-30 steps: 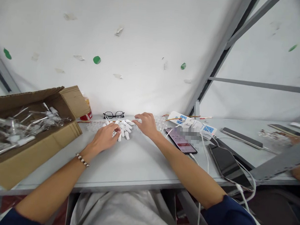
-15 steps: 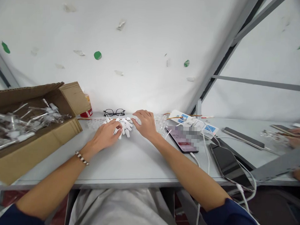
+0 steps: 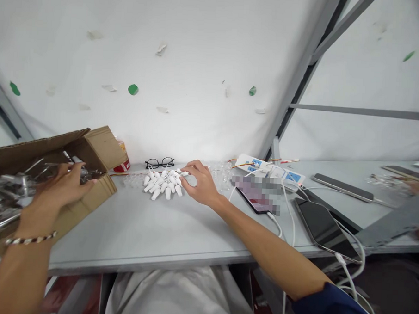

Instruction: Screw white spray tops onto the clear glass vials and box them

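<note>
At L end of bench (image 3: 140,232), L hand (image 3: 64,187) reaches into open cardboard box (image 3: 89,205), over clear plastic pcs (image 3: 6,190); fingers curled, grip can't be told. R hand (image 3: 201,186) at R edge of white-ended pcs (image 3: 166,186), thumb & index apart; contact w/ nearest pc unclear. White-ended pcs lie fanned in a cluster on bench, approx. mid, between box & R hand. Glasses (image 3: 159,163) just behind, nr wall. Red container (image 3: 123,159) behind box. To R: power strip (image 3: 246,162), lit phone (image 3: 254,196) w/ white cable, dark phone (image 3: 326,229) nr front edge.
</note>
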Available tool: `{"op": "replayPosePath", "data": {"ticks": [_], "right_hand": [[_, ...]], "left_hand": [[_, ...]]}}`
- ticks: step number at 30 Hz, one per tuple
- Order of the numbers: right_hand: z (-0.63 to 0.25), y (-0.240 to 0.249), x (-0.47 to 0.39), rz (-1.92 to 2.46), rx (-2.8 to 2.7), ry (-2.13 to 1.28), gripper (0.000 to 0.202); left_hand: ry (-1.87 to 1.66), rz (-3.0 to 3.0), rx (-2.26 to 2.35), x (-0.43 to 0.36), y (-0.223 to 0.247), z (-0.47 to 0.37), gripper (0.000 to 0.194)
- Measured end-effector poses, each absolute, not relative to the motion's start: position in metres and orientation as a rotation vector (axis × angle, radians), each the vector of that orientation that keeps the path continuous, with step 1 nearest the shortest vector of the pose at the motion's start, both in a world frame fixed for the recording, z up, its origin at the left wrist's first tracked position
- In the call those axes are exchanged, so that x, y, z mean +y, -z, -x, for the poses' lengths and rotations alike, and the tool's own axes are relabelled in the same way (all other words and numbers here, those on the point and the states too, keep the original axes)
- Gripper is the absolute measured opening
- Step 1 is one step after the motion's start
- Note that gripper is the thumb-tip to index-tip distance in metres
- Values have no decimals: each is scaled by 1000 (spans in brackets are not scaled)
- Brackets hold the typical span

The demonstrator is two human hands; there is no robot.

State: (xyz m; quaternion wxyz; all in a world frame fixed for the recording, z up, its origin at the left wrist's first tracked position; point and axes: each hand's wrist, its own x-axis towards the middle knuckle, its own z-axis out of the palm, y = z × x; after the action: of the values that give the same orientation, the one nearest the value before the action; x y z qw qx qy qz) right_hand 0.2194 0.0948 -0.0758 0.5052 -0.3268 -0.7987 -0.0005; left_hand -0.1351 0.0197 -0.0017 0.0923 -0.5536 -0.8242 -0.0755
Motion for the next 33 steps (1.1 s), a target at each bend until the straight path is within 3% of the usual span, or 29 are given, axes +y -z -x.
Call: {"op": "replayPosePath", "data": {"ticks": [4, 10, 19, 23, 28, 33], "right_hand": [[-220, 76, 96, 807, -1921, -32, 15], [-220, 78, 98, 817, -1941, -55, 15], [-219, 80, 97, 742, -1888, -103, 12], [-220, 79, 96, 708, -1903, -172, 15], [-220, 78, 91, 495, -1982, -303, 47], [-209, 85, 82, 550, -2132, -471, 35]], "left_hand": [[120, 1751, -2439, 32, 20, 157, 66], [242, 1684, -2367, 35, 12, 139, 36], [396, 1861, -2266, 22, -1, 114, 28], [670, 1907, -1969, 15, -4, 89, 26], [831, 2278, -1465, 12, 24, 18, 27], [737, 2556, -1159, 18, 65, -27, 22]]}}
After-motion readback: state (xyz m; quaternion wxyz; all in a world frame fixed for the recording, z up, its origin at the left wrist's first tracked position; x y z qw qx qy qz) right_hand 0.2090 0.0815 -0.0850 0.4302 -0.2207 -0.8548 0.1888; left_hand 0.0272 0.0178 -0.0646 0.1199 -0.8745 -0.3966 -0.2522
